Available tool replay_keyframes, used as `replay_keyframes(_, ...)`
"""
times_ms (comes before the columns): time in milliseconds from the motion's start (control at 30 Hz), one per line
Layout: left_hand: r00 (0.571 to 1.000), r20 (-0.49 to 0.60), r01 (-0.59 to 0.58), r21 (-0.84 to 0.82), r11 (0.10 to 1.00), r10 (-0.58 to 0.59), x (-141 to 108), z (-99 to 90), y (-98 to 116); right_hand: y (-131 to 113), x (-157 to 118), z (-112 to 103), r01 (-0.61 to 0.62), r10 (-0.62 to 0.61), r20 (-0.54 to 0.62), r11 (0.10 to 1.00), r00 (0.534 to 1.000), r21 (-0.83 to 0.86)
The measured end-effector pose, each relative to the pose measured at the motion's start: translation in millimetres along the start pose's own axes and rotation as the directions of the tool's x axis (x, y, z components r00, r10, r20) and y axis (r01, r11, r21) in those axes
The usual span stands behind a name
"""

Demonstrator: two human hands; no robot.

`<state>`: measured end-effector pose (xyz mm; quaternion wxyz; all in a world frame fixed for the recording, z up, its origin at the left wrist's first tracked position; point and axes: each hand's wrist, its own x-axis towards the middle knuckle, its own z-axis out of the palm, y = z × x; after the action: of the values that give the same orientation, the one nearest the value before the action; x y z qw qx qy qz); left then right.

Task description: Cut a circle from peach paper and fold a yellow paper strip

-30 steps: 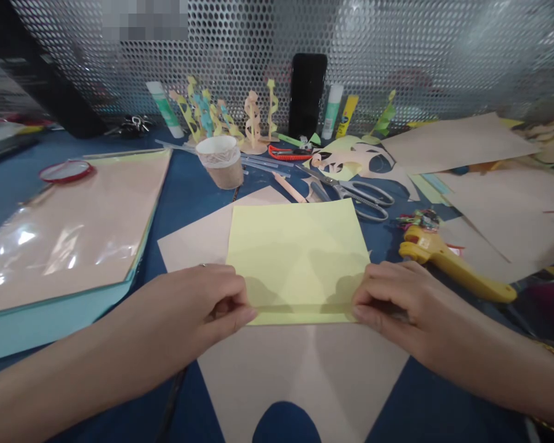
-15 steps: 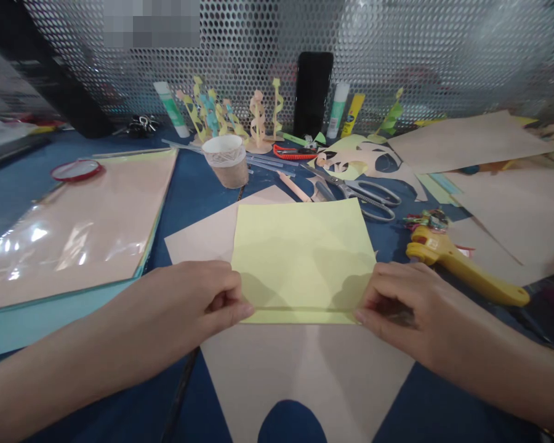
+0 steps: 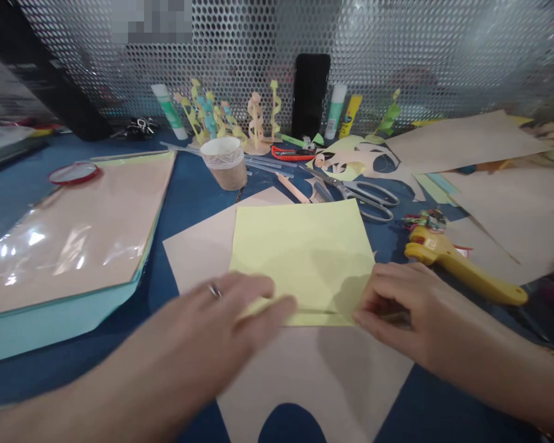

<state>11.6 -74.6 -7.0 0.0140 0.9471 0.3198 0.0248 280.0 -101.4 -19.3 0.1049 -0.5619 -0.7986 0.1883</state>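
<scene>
A yellow sheet of paper (image 3: pixel 305 252) with a narrow strip folded up along its near edge lies on a larger pale pink sheet (image 3: pixel 305 369). At its near right corner, my right hand (image 3: pixel 397 307) is closed, thumb and fingers pinching the folded edge. My left hand (image 3: pixel 240 320), wearing a ring and blurred by motion, is over the sheet's near left part. Its fingers are stretched out and hold nothing that I can see; whether they touch the paper I cannot tell. The near left corner is hidden beneath it.
Scissors (image 3: pixel 369 195), a red cutter (image 3: pixel 293 153) and a paper cup (image 3: pixel 224 163) lie beyond the sheet. A yellow-handled tool (image 3: pixel 466 267) is at right, a plastic-wrapped paper pack (image 3: pixel 87 227) at left. Glue sticks (image 3: pixel 336 112) and a phone (image 3: pixel 311 95) stand at the back.
My left hand has let go of the near left corner and moved right over the yellow paper, its fingers opening out. My right hand stays at its corner.
</scene>
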Motion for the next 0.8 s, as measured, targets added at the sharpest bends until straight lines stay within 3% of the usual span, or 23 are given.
replay_keyframes(33, 0.991, -0.017, -0.129, 0.042, 0.991, 0.129, -1, 3.1, 7, 0, 0, 0, 0.001, -0.001, 0.001, 1.000, 1.000, 0.001)
replay_keyframes(100, 0.970, -0.036, -0.236, 0.108, 0.966, 0.241, -5, 9.2, 21, 0, 1, -1, 0.004, -0.004, 0.008, 1.000, 1.000, 0.005)
replay_keyframes(300, 0.945, -0.223, -0.187, 0.226, 0.956, 0.238, -12, 26.0, 41, -1, 0, -3, 0.007, -0.007, 0.026, 1.000, 1.000, 0.000)
replay_keyframes(533, 0.922, -0.202, -0.270, 0.278, 0.922, 0.330, -9, 35.2, 47, 3, -1, 5, 0.034, -0.034, -0.022, 0.999, 0.999, -0.016)
replay_keyframes(800, 0.927, -0.149, -0.279, 0.344, 0.896, 0.345, -9, 28.6, 44, 6, -3, 7, 0.030, -0.030, -0.003, 0.999, 1.000, -0.035)
